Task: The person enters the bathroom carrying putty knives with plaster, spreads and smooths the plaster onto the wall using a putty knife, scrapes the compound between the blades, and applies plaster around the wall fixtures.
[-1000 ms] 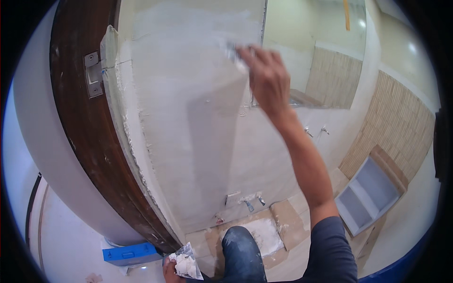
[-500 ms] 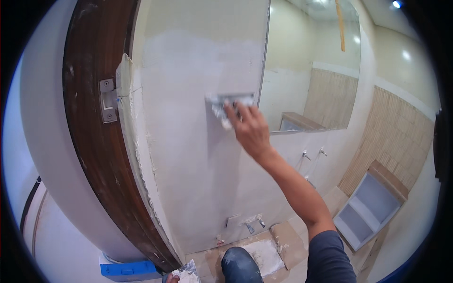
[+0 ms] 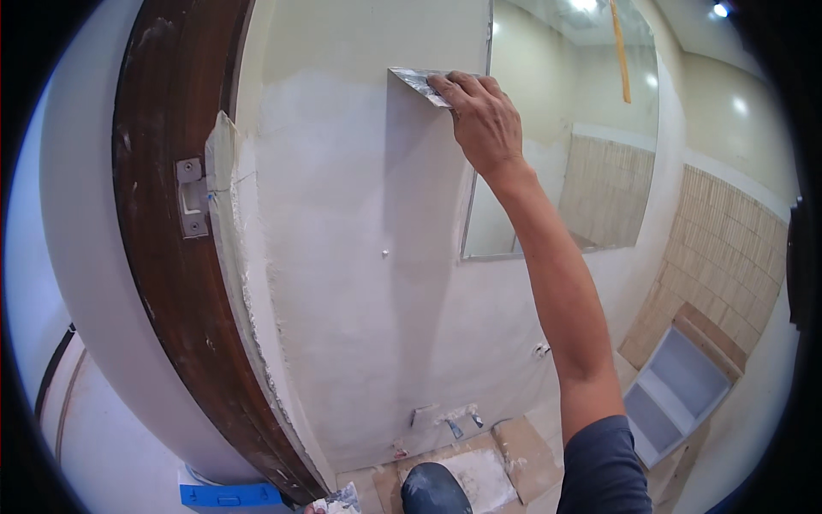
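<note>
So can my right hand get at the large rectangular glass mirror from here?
Probably yes: your right hand overlaps the mirror in view and nothing visible blocks it, though it holds a flat grey metal blade.

The room was bright. A small white lamp [image 3: 721, 9] glowed at the top right, and another light made a glare spot in the mirror [image 3: 535, 111]. A long, soft gray shadow fell down the pale wall [image 3: 334, 283] below the right hand [image 3: 486, 120]. The hand looked fairly clear. The dark door frame [image 3: 167, 265] curved like a bow, and the picture's corners were all black.
</note>
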Action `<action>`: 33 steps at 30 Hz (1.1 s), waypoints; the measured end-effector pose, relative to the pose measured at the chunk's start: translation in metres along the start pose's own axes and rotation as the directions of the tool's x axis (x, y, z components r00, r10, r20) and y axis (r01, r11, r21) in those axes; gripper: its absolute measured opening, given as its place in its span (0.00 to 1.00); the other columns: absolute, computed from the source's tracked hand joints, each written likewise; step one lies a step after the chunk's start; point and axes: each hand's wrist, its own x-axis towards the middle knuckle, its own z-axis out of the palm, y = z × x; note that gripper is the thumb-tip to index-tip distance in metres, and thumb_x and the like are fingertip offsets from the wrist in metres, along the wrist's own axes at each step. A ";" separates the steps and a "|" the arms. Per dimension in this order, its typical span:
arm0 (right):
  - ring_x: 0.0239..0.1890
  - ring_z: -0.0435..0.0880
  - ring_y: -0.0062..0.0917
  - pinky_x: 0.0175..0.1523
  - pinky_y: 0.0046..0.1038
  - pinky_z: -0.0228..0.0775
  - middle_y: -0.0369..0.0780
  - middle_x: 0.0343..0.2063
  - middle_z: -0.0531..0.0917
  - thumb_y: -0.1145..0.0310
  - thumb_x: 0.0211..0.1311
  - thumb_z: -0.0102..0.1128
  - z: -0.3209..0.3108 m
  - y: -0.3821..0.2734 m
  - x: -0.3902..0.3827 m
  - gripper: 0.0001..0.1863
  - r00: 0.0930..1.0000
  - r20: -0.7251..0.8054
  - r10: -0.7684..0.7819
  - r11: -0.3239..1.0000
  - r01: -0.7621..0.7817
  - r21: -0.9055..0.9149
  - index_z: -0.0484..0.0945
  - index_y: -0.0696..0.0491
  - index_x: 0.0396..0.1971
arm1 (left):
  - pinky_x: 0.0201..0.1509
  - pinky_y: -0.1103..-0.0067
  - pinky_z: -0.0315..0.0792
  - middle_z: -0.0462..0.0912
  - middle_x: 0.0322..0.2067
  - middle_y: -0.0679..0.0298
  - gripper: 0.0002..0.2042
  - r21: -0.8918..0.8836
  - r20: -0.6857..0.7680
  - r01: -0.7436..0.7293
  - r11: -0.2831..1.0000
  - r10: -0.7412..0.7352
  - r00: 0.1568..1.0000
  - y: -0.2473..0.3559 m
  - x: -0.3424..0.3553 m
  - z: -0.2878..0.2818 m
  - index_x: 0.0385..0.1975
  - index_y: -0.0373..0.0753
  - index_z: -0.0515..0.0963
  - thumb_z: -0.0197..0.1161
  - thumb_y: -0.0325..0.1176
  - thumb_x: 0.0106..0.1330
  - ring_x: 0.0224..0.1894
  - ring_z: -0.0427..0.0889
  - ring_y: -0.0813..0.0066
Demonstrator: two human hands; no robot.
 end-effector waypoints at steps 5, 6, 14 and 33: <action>0.45 0.82 0.30 0.51 0.33 0.77 0.33 0.47 0.85 0.75 0.62 0.60 -0.017 -0.027 -0.053 0.20 0.995 0.101 0.016 1.000 -0.017 0.017 0.85 0.42 0.53 | 0.61 0.69 0.80 0.81 0.56 0.54 0.18 -0.033 0.029 -0.016 0.999 0.017 0.999 0.027 -0.016 0.024 0.61 0.33 0.73 0.45 0.30 0.76 0.57 0.83 0.62; 0.44 0.82 0.30 0.50 0.33 0.77 0.33 0.47 0.85 0.74 0.62 0.60 -0.021 -0.035 -0.066 0.20 0.994 0.112 0.010 1.000 -0.012 0.015 0.84 0.43 0.53 | 0.61 0.69 0.80 0.81 0.56 0.54 0.18 -0.034 0.033 0.000 0.999 0.001 0.999 0.020 -0.015 0.019 0.61 0.33 0.73 0.45 0.30 0.76 0.57 0.83 0.62; 0.45 0.80 0.32 0.48 0.33 0.75 0.42 0.49 0.82 0.73 0.58 0.60 -0.053 -0.113 -0.200 0.26 0.966 0.243 -0.089 0.996 0.082 0.040 0.80 0.52 0.59 | 0.64 0.66 0.78 0.81 0.57 0.53 0.19 -0.110 -0.024 0.148 0.983 -0.151 0.988 0.030 -0.024 0.026 0.63 0.33 0.71 0.45 0.33 0.78 0.60 0.82 0.61; 0.45 0.81 0.34 0.49 0.36 0.76 0.36 0.45 0.84 0.72 0.63 0.61 -0.014 -0.032 -0.055 0.17 0.995 0.096 -0.013 0.999 0.010 0.032 0.84 0.45 0.51 | 0.61 0.68 0.80 0.83 0.53 0.55 0.18 -0.155 -0.076 0.035 0.987 -0.047 0.996 0.013 -0.019 0.012 0.61 0.30 0.73 0.47 0.32 0.78 0.54 0.85 0.63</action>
